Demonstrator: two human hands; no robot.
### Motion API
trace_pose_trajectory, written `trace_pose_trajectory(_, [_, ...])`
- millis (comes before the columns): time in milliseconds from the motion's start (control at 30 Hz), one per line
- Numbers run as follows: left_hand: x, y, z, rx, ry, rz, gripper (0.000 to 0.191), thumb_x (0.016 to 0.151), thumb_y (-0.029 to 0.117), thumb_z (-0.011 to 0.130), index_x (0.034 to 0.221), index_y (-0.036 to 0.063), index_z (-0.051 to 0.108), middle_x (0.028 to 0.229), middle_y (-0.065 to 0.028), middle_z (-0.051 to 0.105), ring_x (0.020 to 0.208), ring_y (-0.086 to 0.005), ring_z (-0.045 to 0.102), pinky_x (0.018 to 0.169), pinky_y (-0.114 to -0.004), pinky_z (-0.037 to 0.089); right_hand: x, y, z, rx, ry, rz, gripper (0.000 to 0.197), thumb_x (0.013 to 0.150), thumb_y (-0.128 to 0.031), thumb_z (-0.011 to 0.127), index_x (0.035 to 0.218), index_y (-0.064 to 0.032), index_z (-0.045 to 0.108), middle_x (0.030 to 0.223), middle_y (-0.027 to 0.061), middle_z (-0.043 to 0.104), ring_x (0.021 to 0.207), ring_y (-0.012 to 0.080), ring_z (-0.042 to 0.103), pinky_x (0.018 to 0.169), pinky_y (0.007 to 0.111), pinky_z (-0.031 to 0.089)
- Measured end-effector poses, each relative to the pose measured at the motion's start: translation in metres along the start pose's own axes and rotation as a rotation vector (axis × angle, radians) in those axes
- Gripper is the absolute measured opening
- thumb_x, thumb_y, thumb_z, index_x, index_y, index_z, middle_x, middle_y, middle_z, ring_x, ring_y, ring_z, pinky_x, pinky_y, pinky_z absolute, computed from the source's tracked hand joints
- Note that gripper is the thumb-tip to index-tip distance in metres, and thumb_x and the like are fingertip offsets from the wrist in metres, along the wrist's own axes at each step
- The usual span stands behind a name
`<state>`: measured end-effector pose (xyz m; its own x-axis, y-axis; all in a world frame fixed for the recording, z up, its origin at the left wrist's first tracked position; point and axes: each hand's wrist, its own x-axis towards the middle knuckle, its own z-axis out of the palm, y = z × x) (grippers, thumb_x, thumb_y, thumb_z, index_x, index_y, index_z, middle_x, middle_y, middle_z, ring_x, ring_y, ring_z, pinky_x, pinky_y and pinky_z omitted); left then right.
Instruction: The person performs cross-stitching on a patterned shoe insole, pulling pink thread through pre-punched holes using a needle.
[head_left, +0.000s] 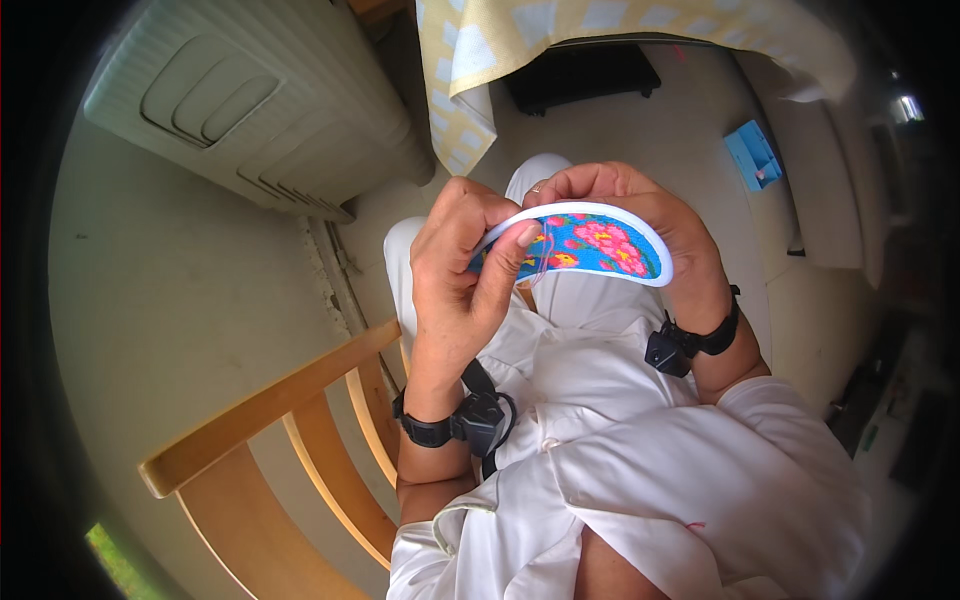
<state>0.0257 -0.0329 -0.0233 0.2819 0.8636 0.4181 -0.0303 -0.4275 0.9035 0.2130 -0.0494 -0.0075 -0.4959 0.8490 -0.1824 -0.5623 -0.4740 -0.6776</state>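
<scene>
A blue embroidered insole (600, 247) with pink flowers, yellow centres and a white bound edge is held up, curved, above my lap. My left hand (465, 262) pinches its left end, the thumb on the stitched face and the fingers bent at the edge. My right hand (637, 199) grips the upper right from behind, so several of its fingers are partly hidden. Loose pink threads (546, 259) hang across the stitched face beside my left thumb. No needle can be made out.
A slatted wooden backrest (277, 405) rises at my left. Beyond it stands a pale ribbed casing (255, 97). A yellow-and-white checked cloth (469, 60) hangs ahead, with a black object (585, 79) beneath. A blue box (752, 155) is at the right.
</scene>
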Motion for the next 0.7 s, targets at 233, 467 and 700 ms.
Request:
trace_pose_trajectory(233, [-0.009,-0.002,0.009,-0.305,-0.089,-0.268,0.012,0.089,0.009,0.058,0.089,-0.0021,0.056,0.074,-0.0017,0.053,0.071,-0.0079,0.049,0.063,-0.021,0.040,0.009,0.003,-0.006,-0.059,0.428,-0.184,0.010,0.090,-0.009,0.051,0.089,0.0007,0.049,0.086,0.0060,0.053,0.081,0.0138,0.057,0.076,0.022,0.046])
trace_pose_trajectory(467, [-0.006,0.000,0.004,-0.592,0.096,-0.478,0.018,0.094,0.016,0.052,0.095,-0.0009,0.056,0.083,-0.0003,0.061,0.074,-0.0026,0.053,0.068,-0.018,0.043,-0.041,-0.060,-0.111,0.708,0.145,-0.510,0.008,0.087,0.007,0.047,0.094,0.0053,0.044,0.087,0.0093,0.047,0.073,0.0168,0.052,0.071,0.031,0.056])
trace_pose_trajectory(700, [-0.005,-0.004,-0.009,-0.602,0.194,-0.442,0.016,0.094,0.015,0.052,0.093,0.0001,0.056,0.088,-0.0044,0.064,0.076,-0.0062,0.058,0.074,-0.020,0.046,-0.107,-0.062,-0.196,-0.390,1.055,-0.852,0.003,0.089,0.001,0.049,0.092,0.0020,0.048,0.073,0.0050,0.046,0.066,0.0141,0.049,0.077,0.034,0.057])
